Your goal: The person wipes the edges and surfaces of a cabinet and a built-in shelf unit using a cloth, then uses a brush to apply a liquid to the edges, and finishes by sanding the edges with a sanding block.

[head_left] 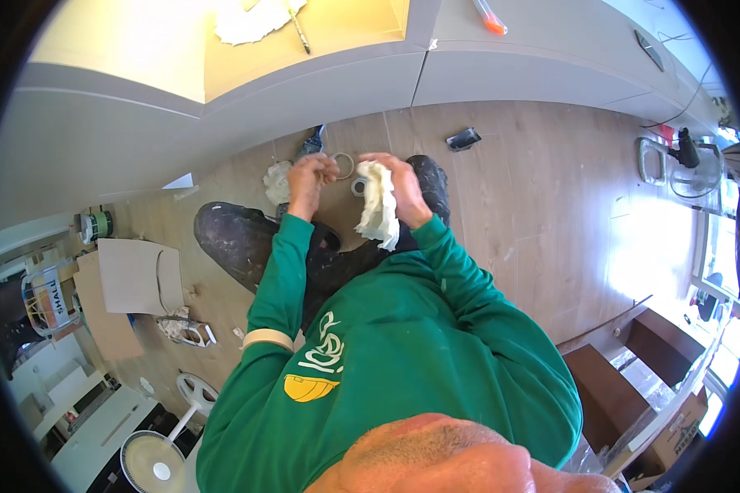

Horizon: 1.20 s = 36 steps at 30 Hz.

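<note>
My left hand (pixel 311 175) is raised in front of me with its fingers pinched on a thin pale ring (pixel 344 165), likely a roll of tape. My right hand (pixel 400 185) is closed on a crumpled white cloth (pixel 378 211) that hangs down below it. The two hands almost meet above a small round roll (pixel 358 187) that shows between them. A roll of beige tape (pixel 267 338) sits around my left forearm over the green sleeve. My dark, paint-spotted trousers (pixel 238 238) are below the hands.
Grey cabinets (pixel 222 107) with a yellowish inner shelf stand ahead, holding a white rag (pixel 251 20) and a pen. On the wooden floor lie a crumpled rag (pixel 277 181), a small dark object (pixel 464 139), cardboard sheets (pixel 131 279) and a white fan (pixel 160 460). Brown boxes (pixel 625 394) stand at right.
</note>
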### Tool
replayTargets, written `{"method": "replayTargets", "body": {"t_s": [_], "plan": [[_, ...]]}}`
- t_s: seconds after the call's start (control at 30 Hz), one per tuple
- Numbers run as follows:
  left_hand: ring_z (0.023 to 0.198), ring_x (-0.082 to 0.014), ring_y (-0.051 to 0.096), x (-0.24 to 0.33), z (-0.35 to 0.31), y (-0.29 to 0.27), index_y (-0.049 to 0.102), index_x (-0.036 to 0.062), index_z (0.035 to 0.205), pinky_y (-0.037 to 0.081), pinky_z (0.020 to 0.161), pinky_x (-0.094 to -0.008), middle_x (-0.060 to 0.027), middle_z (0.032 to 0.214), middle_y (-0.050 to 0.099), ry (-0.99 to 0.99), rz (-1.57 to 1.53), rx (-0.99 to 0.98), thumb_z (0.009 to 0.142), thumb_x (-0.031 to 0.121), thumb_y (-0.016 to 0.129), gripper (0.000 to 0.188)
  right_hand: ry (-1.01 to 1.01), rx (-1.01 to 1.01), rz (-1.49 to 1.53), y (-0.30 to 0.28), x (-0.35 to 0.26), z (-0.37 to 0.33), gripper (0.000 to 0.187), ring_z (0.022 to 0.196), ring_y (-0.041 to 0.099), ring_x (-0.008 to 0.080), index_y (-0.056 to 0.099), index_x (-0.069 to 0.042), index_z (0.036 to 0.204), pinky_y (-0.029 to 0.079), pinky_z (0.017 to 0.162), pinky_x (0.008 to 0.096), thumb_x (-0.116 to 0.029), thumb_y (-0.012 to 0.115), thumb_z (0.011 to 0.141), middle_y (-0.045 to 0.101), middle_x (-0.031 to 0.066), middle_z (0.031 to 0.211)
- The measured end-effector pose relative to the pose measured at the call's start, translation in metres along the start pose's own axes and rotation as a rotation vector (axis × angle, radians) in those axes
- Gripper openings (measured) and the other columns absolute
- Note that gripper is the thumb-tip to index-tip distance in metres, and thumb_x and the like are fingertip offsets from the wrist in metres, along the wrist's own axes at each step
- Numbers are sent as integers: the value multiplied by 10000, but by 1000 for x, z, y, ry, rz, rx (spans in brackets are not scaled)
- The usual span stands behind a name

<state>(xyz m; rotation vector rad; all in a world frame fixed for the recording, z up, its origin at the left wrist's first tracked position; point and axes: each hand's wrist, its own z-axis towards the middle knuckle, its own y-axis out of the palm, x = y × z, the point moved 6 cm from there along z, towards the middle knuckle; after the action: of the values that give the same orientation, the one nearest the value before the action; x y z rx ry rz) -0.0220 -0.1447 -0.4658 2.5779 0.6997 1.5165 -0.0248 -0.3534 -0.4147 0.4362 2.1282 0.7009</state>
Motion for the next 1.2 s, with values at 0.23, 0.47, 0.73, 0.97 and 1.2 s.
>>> {"method": "replayTargets", "body": {"t_s": [0.23, 0.47, 0.73, 0.97, 1.2], "plan": [[1152, -268, 645, 67, -73, 30, 606, -65, 1169, 457, 1045, -363, -226, 1175, 694, 464, 249, -74, 950, 27, 425, 299, -328, -411, -788, 81, 34, -11, 185, 919, 655, 221, 709, -26, 1032, 519, 744, 367, -42, 605, 879, 671, 116, 1060], [1197, -203, 586, 54, -102, 12, 582, -51, 1282, 430, 1043, -319, -132, 1252, 657, 526, 67, 78, 994, 125, 586, 337, -271, 90, -393, 68, 34, -14, 222, 845, 601, 113, 684, 3, 1098, 491, 747, 273, -149, 566, 986, 678, 38, 957], [907, -84, 611, 42, -123, 31, 688, -24, 1136, 497, 785, -234, -56, 1014, 698, 502, -165, 207, 993, 173, 622, 252, -600, 124, -522, 106, 27, -4, 237, 960, 592, 189, 647, -45, 1042, 489, 793, 328, -240, 512, 1042, 604, 81, 1081], [772, -152, 624, 77, -61, -63, 694, -7, 982, 503, 691, -331, -75, 911, 689, 489, -139, 550, 989, 175, 575, 218, -431, 81, -108, 135, 10, -9, 234, 933, 656, 199, 558, -81, 1147, 551, 729, 343, -290, 506, 1055, 592, 37, 1104], [679, -102, 605, 186, -45, -87, 702, 23, 841, 499, 616, -276, -21, 785, 643, 668, -203, 449, 879, 316, 772, 304, -352, 235, -163, 46, -1, -9, 232, 725, 687, 202, 582, -67, 1139, 546, 637, 303, -268, 544, 1029, 640, 63, 1062]]}}
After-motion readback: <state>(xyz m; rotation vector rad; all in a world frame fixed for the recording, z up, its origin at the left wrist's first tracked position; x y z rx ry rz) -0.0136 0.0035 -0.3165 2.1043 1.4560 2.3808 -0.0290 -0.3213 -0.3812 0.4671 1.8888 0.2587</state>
